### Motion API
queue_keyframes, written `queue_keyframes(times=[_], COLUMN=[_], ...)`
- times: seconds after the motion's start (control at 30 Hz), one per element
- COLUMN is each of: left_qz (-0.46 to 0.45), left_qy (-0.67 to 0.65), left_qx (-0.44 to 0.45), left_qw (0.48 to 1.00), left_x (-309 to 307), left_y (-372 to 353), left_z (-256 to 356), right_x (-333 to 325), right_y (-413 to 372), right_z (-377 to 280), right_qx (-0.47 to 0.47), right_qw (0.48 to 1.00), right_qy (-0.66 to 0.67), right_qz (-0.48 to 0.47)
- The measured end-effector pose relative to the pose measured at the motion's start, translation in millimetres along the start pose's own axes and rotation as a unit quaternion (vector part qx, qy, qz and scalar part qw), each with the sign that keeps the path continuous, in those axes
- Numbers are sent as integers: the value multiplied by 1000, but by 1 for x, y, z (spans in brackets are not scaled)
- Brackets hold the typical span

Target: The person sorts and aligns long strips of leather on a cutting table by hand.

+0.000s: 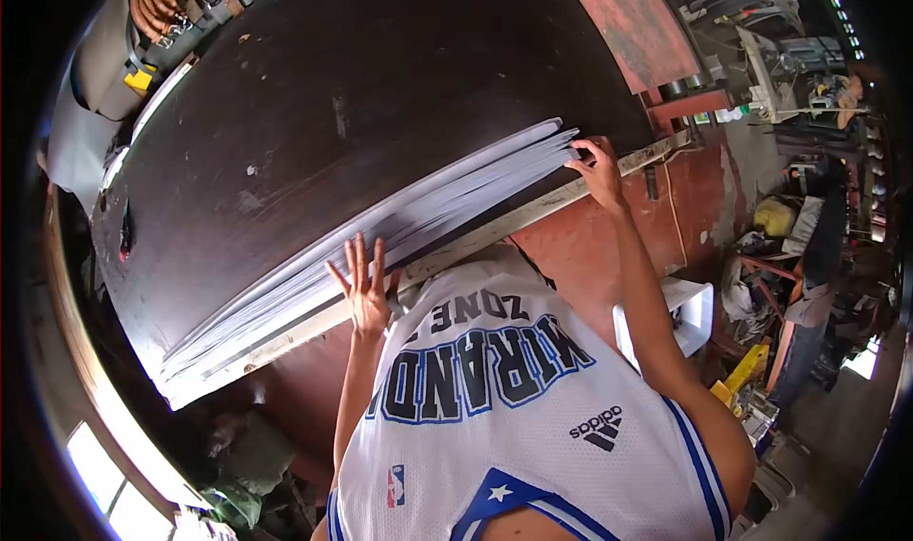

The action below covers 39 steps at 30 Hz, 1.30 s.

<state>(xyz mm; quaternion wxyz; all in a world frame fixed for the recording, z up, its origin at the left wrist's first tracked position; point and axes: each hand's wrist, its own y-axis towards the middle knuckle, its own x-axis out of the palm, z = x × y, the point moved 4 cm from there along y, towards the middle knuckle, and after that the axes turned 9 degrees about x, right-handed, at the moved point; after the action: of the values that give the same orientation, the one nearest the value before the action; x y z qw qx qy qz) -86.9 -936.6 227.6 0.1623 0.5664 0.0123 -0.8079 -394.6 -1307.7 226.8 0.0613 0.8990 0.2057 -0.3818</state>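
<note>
A bundle of long, thin grey strips (456,184) lies slantwise along the near edge of a dark tabletop (380,85). The strips are layered closely, their right ends fanned slightly apart. My left hand (361,289) rests with fingers spread at the near side of the bundle, fingertips over the strips. At the bundle's right end, my right hand (599,172) has thumb and forefinger closed in a pinch on the end of a strip.
Brown braided belts (157,9) hang over a grey sheet at the upper left. A red metal frame (637,32) stands at the table's far right corner. Below the right edge sits a white plastic container (689,313), with a cluttered floor (808,94) beyond.
</note>
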Motion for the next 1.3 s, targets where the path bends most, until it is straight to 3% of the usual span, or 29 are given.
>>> queue_keyframes(times=[0.07, 0.1, 0.17, 0.37, 0.47, 1.3], left_qz=[-36, -38, -8, -17, -23, 0], left_qy=[1, 6, 49, 90, 97, 91], left_qx=[15, 18, 22, 56, 59, 69], left_qw=[999, 999, 999, 994, 993, 993], left_x=[14, -3, 16, 34, 43, 40], left_y=[16, 4, 28, 57, 68, 72], left_z=[18, -14, 21, 43, 56, 53], right_x=[1, 25, 4, 13, 15, 20], right_y=[0, -11, -5, -9, -12, -13], right_z=[7, -32, -6, 2, 11, 1], right_qx=[-5, -4, -2, 22, -50, -24], right_qw=[1000, 1000, 1000, 997, 992, 998], right_qy=[20, 26, 25, 41, 51, 25], right_qz=[11, 13, 16, 59, 107, 51])
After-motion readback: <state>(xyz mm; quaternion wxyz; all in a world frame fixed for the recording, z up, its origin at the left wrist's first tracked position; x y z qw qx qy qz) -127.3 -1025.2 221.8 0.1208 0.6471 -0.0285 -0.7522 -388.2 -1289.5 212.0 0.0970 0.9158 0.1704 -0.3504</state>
